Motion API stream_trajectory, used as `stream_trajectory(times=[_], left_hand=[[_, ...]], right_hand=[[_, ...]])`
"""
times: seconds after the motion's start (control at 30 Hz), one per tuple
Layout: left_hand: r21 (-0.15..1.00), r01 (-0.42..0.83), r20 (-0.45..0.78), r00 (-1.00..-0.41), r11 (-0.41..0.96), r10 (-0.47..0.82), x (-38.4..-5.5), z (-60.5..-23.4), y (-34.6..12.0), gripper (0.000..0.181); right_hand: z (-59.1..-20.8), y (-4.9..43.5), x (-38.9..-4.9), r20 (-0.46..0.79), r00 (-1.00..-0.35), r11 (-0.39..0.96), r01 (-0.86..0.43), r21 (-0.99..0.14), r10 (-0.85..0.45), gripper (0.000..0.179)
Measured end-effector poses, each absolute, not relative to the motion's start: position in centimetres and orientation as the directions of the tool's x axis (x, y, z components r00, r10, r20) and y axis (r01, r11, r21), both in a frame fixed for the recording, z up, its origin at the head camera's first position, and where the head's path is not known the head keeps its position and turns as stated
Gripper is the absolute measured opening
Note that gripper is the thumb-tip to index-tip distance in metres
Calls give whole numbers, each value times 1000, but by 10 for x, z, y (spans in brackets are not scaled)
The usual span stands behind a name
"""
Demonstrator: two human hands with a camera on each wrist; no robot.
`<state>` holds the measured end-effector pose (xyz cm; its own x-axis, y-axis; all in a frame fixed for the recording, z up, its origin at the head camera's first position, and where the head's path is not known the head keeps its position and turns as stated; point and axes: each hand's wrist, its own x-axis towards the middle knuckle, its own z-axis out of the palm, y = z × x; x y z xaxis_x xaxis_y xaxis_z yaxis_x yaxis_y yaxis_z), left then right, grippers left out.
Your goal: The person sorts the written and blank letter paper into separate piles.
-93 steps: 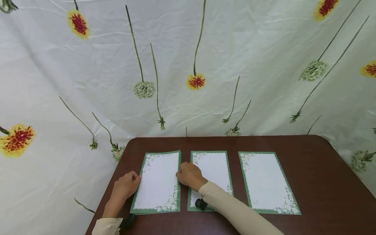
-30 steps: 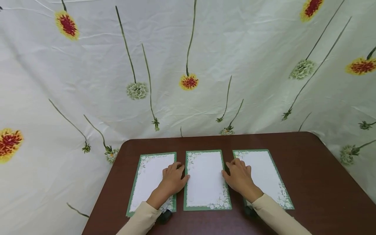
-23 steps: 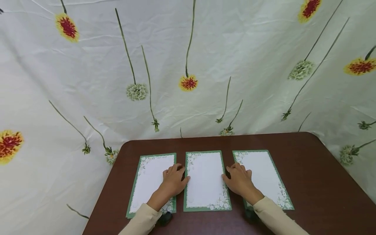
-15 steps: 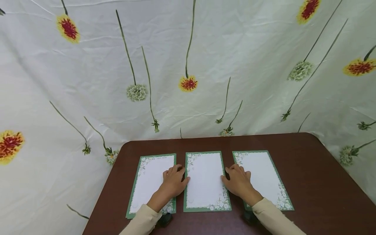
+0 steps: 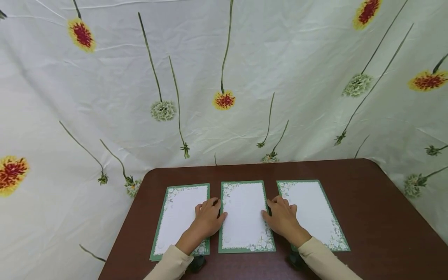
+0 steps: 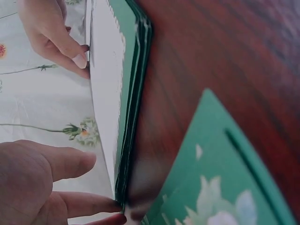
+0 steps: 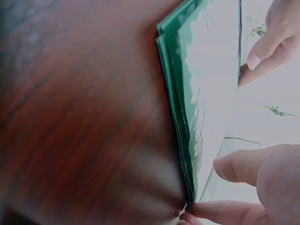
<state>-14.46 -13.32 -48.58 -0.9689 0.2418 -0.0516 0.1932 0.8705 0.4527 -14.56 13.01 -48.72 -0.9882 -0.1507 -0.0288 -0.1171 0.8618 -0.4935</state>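
Three stacks of white sheets with green floral borders lie side by side: the left stack (image 5: 180,217), the middle stack (image 5: 245,217) and the right stack (image 5: 315,214). My left hand (image 5: 206,219) reaches across the left stack, its fingertips touching the middle stack's left edge. At the opposite edge, my right hand (image 5: 282,219) touches the same stack and partly covers the right stack. In the left wrist view, the left thumb (image 6: 77,164) is held off the layered stack (image 6: 117,93) while a finger meets its edge. The right wrist view has a right fingertip (image 7: 201,208) against the pile's edge.
All stacks lie on a dark brown table (image 5: 371,210) with rounded far corners. Behind it hangs a pale cloth (image 5: 196,77) printed with flowers. Dark wrist devices (image 5: 197,263) sit under both wrists.
Both hands have shifted right, from the left stack's sides to the middle stack's sides. Over the last second they stay almost still, the right hand edging slightly left.
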Motion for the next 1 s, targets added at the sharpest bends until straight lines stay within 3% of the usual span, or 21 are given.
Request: stream_trajectory(times=[0.27,0.6,1.0], left_hand=[[454,208,-20,-970,866,243,-142,-485,-131,54],[481,198,67,-980,854,190,-144,-490,-129,49],[454,191,52,-981,870,189,-141,-487,-126,52]], right_hand=[[-488,129,-146,-12,-990,870,-117,-479,-139,53],[-488,127,-149,114,-990,829,-134,-543,-85,37],[-487,123,-150,125,-988,796,-146,-587,-88,33]])
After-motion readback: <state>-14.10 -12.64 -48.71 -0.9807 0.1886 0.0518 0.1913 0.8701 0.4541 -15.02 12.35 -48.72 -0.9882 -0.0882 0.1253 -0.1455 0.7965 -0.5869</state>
